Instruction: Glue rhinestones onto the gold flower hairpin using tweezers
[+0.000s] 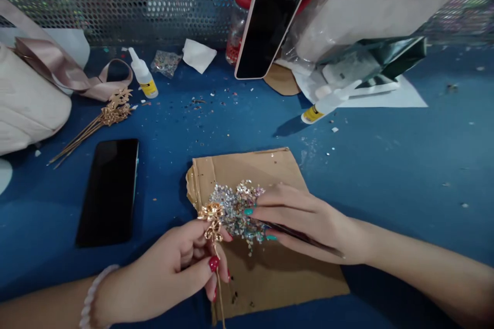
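My left hand [189,262] pinches the thin stem of a gold metal flower [212,213], its head tilted up at the left edge of a pile of glittery sequins [241,211]. The pile lies on a piece of brown cardboard [278,282]. Over the right side of the pile, my right hand [304,221] holds dark slim tweezers [304,239], with the handle end sticking out below the palm. The tips of the tweezers are hidden among the fingers and sequins.
A black phone [110,193] lies left, below several gold flower stems [111,113]. Glue bottles stand at back left [144,74] and lean at right [324,105]. Another phone [270,25] is propped against a cup.
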{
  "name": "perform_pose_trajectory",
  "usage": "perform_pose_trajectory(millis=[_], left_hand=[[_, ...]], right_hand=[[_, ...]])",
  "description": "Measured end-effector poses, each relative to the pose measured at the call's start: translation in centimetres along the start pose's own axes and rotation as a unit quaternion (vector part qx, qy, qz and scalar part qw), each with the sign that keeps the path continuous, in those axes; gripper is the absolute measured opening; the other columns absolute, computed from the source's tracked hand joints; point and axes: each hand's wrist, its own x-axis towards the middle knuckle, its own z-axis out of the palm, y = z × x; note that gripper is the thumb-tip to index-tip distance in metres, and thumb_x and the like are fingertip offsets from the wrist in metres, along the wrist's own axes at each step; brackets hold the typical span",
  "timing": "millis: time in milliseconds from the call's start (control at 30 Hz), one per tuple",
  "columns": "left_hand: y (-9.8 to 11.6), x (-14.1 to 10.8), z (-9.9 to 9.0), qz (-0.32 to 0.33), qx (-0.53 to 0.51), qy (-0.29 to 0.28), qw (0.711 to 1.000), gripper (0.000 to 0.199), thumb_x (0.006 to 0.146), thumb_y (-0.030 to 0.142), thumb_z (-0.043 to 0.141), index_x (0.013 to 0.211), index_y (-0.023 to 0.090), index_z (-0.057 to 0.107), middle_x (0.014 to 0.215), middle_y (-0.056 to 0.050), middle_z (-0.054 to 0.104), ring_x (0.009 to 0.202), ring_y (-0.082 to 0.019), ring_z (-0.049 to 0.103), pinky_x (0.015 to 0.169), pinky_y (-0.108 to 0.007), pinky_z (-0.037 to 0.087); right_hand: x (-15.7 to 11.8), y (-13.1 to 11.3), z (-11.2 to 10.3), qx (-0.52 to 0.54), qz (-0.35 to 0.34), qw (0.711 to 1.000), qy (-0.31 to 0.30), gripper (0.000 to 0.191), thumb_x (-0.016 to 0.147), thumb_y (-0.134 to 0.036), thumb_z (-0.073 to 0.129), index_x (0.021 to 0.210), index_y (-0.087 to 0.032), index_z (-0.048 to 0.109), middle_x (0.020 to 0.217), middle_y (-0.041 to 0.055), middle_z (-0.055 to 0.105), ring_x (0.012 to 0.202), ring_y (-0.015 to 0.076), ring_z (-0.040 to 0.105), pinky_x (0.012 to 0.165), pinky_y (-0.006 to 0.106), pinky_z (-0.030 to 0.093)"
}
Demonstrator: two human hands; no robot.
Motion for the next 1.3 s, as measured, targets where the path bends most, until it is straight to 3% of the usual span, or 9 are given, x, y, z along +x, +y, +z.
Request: perform_pose_trajectory(millis=[133,300,533,700,900,1133,1300], left_hand=[[0.08,-0.07,-0.02,-0.001,0.017,-0.005,1.000,0.022,0.082,0.004,0.042,0.099,0.017,0.043,0.080,0.003,0.056,0.062,-0.005,0.053,0.064,-0.021,0.043],[-0.04,-0.24,-0.03,0.004,0.027,0.000,1.000,0.019,0.083,0.006,0.042,0.098,0.017,0.046,0.080,0.003,0.056,0.062,-0.006,0.052,0.064,-0.021,0.042],[-0.32,-0.50,-0.09,0.011,0.025,-0.006,1.000,0.023,0.084,0.006,0.040,0.103,0.018,0.045,0.082,0.003,0.056,0.063,-0.005,0.052,0.066,-0.021,0.043],[-0.48,-0.35,-0.16,0.010,0.014,-0.006,1.000,0.022,0.086,0.009,0.040,0.104,0.019,0.045,0.082,0.003,0.055,0.063,-0.006,0.053,0.065,-0.021,0.043],[-0.48,-0.29,-0.18,0.015,0.005,0.021,1.000,0.015,0.087,0.016,0.042,0.102,0.018,0.046,0.080,0.002,0.055,0.061,-0.007,0.053,0.064,-0.023,0.043],[-0.54,-0.30,-0.23,0.029,0.004,0.037,0.999,0.013,0.087,0.018,0.043,0.100,0.018,0.046,0.079,0.002,0.056,0.060,-0.007,0.053,0.062,-0.023,0.045],[-0.69,-0.41,-0.02,0.050,0.023,0.091,0.994,0.015,0.087,0.016,0.042,0.101,0.017,0.048,0.080,0.000,0.056,0.061,-0.008,0.053,0.063,-0.024,0.047]], right_hand=[[0.12,-0.19,0.28,0.017,-0.010,0.999,0.042,0.018,0.084,-0.010,0.055,0.102,-0.010,0.056,0.090,0.0108,0.065,0.087,0.0146,0.059,0.078,0.028,0.050],[0.34,-0.25,0.05,0.015,-0.016,0.999,0.035,0.009,0.081,-0.013,0.060,0.090,-0.011,0.059,0.087,0.0109,0.066,0.086,0.0160,0.062,0.077,0.030,0.052],[-0.09,-0.10,0.35,0.057,0.024,0.996,0.063,0.015,0.080,-0.014,0.063,0.089,-0.017,0.051,0.085,0.0060,0.069,0.082,0.0135,0.064,0.076,0.031,0.053],[-0.34,0.31,0.64,0.001,0.027,0.996,0.085,0.015,0.080,-0.015,0.063,0.087,-0.018,0.050,0.080,0.0046,0.069,0.079,0.0143,0.064,0.074,0.032,0.053],[-0.32,0.30,0.26,-0.048,0.010,0.996,0.070,0.007,0.083,-0.018,0.059,0.086,-0.017,0.052,0.076,0.0046,0.068,0.078,0.0148,0.064,0.070,0.031,0.053],[0.05,0.16,0.30,-0.030,0.010,0.997,0.065,0.004,0.084,-0.017,0.058,0.088,-0.016,0.055,0.078,0.0051,0.069,0.080,0.0147,0.065,0.073,0.031,0.052],[0.00,0.23,0.35,-0.028,0.008,0.997,0.068,0.005,0.084,-0.016,0.058,0.088,-0.016,0.056,0.077,0.0049,0.068,0.079,0.0139,0.065,0.074,0.030,0.053]])
